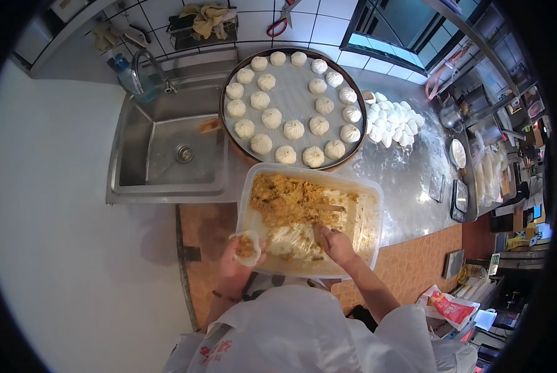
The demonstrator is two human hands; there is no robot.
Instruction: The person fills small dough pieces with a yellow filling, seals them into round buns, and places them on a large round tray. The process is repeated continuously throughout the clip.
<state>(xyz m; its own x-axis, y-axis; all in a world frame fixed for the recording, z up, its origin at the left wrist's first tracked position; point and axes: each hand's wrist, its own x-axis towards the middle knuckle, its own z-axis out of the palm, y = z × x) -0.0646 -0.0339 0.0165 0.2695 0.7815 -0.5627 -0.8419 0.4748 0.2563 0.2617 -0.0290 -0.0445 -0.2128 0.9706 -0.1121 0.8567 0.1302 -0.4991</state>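
A round dough wrapper (pixel 246 248) with a lump of brownish-orange filling in its middle lies cupped in my left hand (pixel 234 266), beside the near left corner of a clear plastic tub (pixel 378 214). Shredded-looking filling (pixel 288 196) is heaped in the tub's far left part; the rest of its bottom is thinly smeared. My right hand (pixel 337 247) is over the tub's near side, fingers closed and pointing down at the filling. Whatever those fingers hold is hidden. A flat wooden stick (pixel 331 207) lies in the tub, just beyond the right hand.
Behind the tub stands a big round tray (pixel 291 102) carrying several pleated buns. White dough pieces (pixel 393 121) are piled right of it on the floured steel counter (pixel 409 180). A sink (pixel 166 146) with a faucet (pixel 154 62) is at left. A scale (pixel 459 198) sits near the counter's right end.
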